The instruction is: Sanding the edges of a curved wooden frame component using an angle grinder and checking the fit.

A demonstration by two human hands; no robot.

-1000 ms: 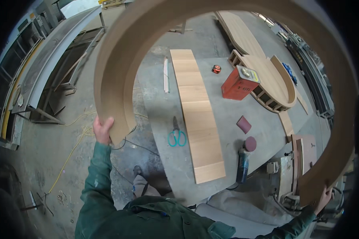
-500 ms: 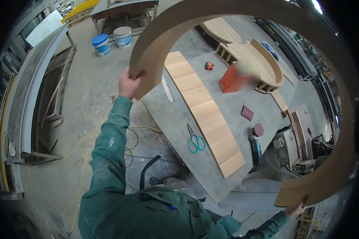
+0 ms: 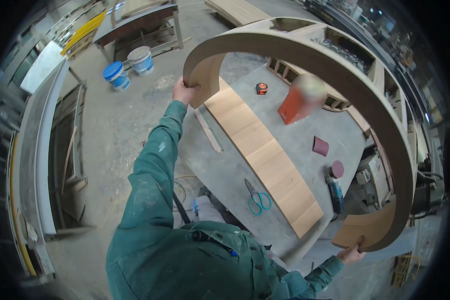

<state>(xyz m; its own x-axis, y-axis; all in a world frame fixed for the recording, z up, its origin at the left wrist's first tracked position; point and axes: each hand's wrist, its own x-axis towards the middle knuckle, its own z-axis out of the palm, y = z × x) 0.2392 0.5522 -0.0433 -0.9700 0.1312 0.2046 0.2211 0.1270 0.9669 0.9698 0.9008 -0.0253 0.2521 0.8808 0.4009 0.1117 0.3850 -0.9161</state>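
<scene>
A large C-shaped wooden band is held up over the worktable. Around its far left end my left hand is closed. At the near right end, my right hand grips the lower edge. A pale frame with crosspieces shows along the band's far outer side; whether it joins the band I cannot tell. Below, a long jointed wooden board lies aslant on the grey tabletop. Scissors with teal handles rest beside the board's near left edge.
On the table are a tape measure, a red container with a blurred top, maroon sandpaper and a handheld power tool with a round maroon pad. Two buckets stand on the floor. Metal-framed benches line the left.
The band has come lower and farther into view, its far arc now fully visible. Both hands keep their grip; my left hand has shifted right. My view has shifted too.
</scene>
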